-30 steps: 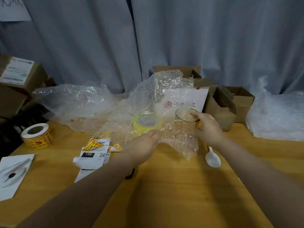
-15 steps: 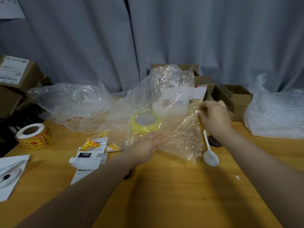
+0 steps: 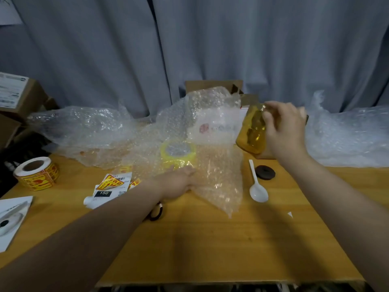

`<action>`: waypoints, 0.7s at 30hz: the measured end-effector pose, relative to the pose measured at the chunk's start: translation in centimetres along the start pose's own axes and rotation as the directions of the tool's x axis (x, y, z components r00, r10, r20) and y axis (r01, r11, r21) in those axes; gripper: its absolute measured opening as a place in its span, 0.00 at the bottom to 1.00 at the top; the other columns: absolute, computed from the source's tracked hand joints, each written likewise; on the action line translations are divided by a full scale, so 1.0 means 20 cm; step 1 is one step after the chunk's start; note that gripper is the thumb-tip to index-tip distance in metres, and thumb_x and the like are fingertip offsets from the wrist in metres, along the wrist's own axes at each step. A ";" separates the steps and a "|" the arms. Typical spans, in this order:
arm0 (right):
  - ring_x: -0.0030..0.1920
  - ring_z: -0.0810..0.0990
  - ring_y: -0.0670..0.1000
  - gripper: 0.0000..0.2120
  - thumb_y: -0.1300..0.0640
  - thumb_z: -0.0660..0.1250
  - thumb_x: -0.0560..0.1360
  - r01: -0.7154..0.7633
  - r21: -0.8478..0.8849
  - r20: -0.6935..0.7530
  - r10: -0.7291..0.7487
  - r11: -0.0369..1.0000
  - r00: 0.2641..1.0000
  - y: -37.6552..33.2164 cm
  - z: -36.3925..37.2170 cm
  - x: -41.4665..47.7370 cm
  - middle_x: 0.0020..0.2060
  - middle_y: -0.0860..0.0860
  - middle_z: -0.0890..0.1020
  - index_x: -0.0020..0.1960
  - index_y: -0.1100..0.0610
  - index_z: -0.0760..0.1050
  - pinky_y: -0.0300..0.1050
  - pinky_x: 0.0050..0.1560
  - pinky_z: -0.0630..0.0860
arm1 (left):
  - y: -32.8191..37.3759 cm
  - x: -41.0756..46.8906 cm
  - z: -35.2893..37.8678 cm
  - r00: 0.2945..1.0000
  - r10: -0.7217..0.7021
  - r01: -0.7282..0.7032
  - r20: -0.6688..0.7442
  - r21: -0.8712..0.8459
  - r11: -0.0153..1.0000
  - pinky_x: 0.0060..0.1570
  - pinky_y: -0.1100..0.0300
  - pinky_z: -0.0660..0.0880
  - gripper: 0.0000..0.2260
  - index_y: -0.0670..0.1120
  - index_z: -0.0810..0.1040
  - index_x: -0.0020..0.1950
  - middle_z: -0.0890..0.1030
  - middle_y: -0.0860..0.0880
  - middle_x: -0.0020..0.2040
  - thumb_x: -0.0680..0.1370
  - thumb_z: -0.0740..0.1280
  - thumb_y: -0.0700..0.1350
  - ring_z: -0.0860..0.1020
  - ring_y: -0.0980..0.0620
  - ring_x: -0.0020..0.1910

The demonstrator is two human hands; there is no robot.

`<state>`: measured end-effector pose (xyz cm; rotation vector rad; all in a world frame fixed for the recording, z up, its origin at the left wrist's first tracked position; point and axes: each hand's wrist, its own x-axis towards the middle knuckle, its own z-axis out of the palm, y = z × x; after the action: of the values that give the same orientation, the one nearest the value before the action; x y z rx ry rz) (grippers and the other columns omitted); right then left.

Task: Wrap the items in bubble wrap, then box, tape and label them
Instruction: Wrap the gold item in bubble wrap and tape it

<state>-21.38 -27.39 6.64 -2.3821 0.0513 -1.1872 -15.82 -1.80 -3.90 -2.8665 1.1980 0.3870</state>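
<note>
Glass cup point(image 3: 251, 131) hangs tilted in the air, clear of the bench point(image 3: 210, 249). My right grip point(image 3: 284, 131) is curled round its right side, so the cup sticks out of the grip toward 9 o'clock. Through the amber glare I cannot tell which end is the mouth. My left grip point(image 3: 179, 183) lies flat with the fingers straight, holding nothing and pressing down the near part of the bubble wrap point(image 3: 219, 182). The free patch of that sheet sits at about 8 o'clock from the cup, with the yellow tape roll point(image 3: 177, 151) at its 12 o'clock edge and the white spoon point(image 3: 257, 190) just off its 3 o'clock edge. As I judge it, the step in hand is getting the cup onto the sheet for rolling. To do that well I would lay the cup on its side close to the sheet's 6 o'clock edge, with its axis running 9 to 3. The left grip should pin the wrap so it cannot skate on the wood. The spoon and the dark disc point(image 3: 265, 172) lie at 6 o'clock below the cup, so I would steer wide of them. Glass is slick and hard, so I would lower it gently and let go only once it rests.
</note>
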 end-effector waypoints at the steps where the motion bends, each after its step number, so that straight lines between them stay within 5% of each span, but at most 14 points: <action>1: 0.55 0.70 0.54 0.12 0.57 0.61 0.80 0.043 0.052 0.001 -0.043 0.998 0.999 -0.01 -0.02 0.01 0.49 0.51 0.77 0.61 0.57 0.76 0.29 0.51 0.59 | 0.00 -0.01 0.01 0.999 0.037 -0.038 0.015 0.019 0.999 0.72 0.42 0.38 0.19 0.63 0.61 0.73 0.49 0.52 0.78 0.84 0.51 0.46 0.46 0.49 0.77; 6: 0.51 0.66 0.48 0.09 0.58 0.63 0.79 0.214 0.213 0.230 -0.262 0.953 0.937 -0.13 0.00 -0.01 0.46 0.47 0.75 0.58 0.54 0.77 0.30 0.52 0.62 | -0.01 -0.07 0.04 0.994 0.103 -0.102 0.033 -0.027 0.994 0.73 0.47 0.38 0.19 0.62 0.64 0.72 0.50 0.56 0.78 0.83 0.54 0.45 0.49 0.54 0.77; 10: 0.48 0.59 0.44 0.10 0.65 0.67 0.75 0.455 0.245 0.449 -0.516 0.856 0.730 -0.19 0.14 -0.11 0.45 0.44 0.72 0.56 0.57 0.79 0.36 0.50 0.59 | 0.00 -0.12 -0.01 0.999 0.010 0.003 0.044 -0.280 0.960 0.72 0.58 0.47 0.23 0.57 0.63 0.74 0.55 0.54 0.77 0.79 0.61 0.50 0.54 0.54 0.75; 14: 0.45 0.54 0.43 0.12 0.62 0.66 0.77 0.605 0.206 0.600 -0.588 0.769 0.542 -0.22 0.23 -0.17 0.44 0.44 0.69 0.58 0.52 0.79 0.41 0.46 0.61 | 0.02 -0.17 -0.08 0.959 -0.203 -0.025 -0.200 -0.768 0.640 0.66 0.60 0.64 0.29 0.52 0.59 0.74 0.61 0.52 0.74 0.77 0.67 0.50 0.63 0.54 0.71; 17: 0.47 0.58 0.47 0.12 0.55 0.62 0.79 0.660 0.177 0.705 -0.562 0.730 0.432 -0.24 0.28 -0.18 0.45 0.44 0.70 0.61 0.49 0.78 0.43 0.46 0.61 | 0.02 -0.18 -0.10 0.893 -0.189 -0.122 -0.408 -0.624 0.772 0.66 0.61 0.63 0.29 0.55 0.64 0.67 0.62 0.54 0.70 0.70 0.73 0.54 0.64 0.57 0.67; 21: 0.47 0.60 0.48 0.10 0.56 0.65 0.78 0.612 0.274 0.699 -0.591 0.742 0.403 -0.28 0.34 -0.22 0.45 0.44 0.69 0.58 0.52 0.80 0.48 0.48 0.67 | 0.08 -0.12 -0.07 0.894 -0.158 -0.125 -0.420 -0.572 0.811 0.56 0.64 0.69 0.13 0.48 0.77 0.54 0.76 0.50 0.55 0.72 0.73 0.47 0.73 0.55 0.55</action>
<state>-19.87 -18.72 2.24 -2.8070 -1.1913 -0.2761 -18.22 -1.43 -1.79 -3.6652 1.2869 0.0875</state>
